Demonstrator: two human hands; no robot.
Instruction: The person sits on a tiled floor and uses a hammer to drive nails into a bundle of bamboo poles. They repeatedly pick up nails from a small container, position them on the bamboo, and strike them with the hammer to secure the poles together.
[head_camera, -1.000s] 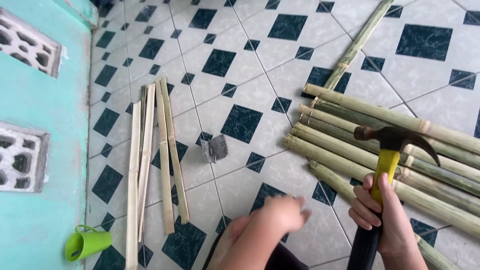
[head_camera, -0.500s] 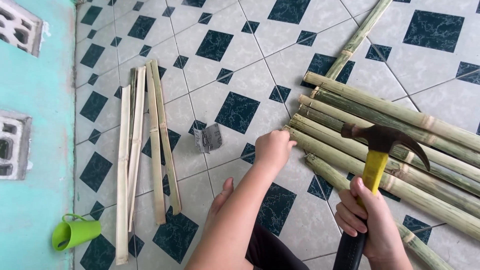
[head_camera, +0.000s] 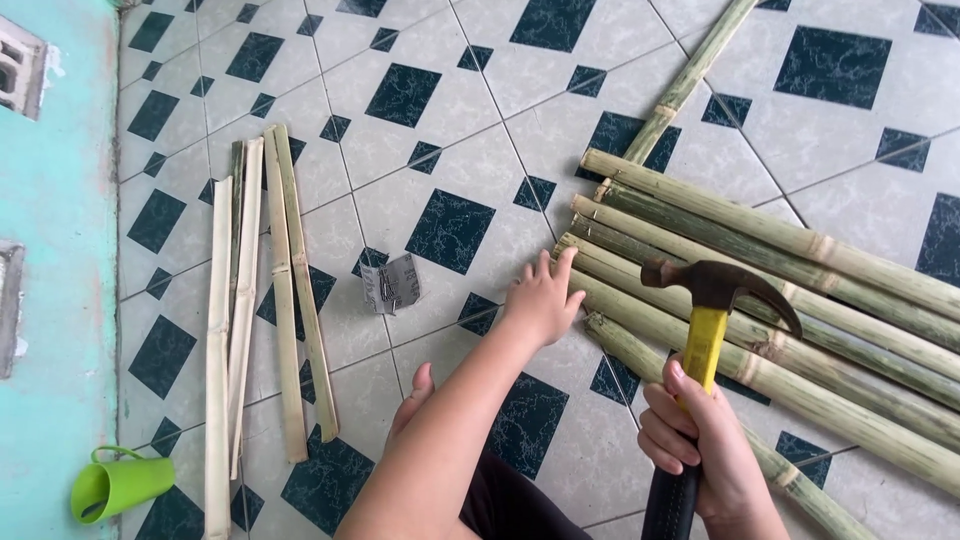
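Fingers of the left hand (head_camera: 541, 297) are spread, seemingly touching the cut ends of green bamboo poles (head_camera: 780, 290) lying at right; a yellow-handled claw hammer (head_camera: 706, 335) is gripped upright by the right hand (head_camera: 700, 445), near.

Bamboo poles (head_camera: 800, 290) run off the right edge — hammer (head_camera: 700, 340) handle's end cut off below.

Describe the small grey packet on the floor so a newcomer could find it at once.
On the tiled floor, look between the split bamboo strips and the round bamboo poles. The grey packet lies there alone, beyond the left hand: flat, papery, the only non-bamboo thing.
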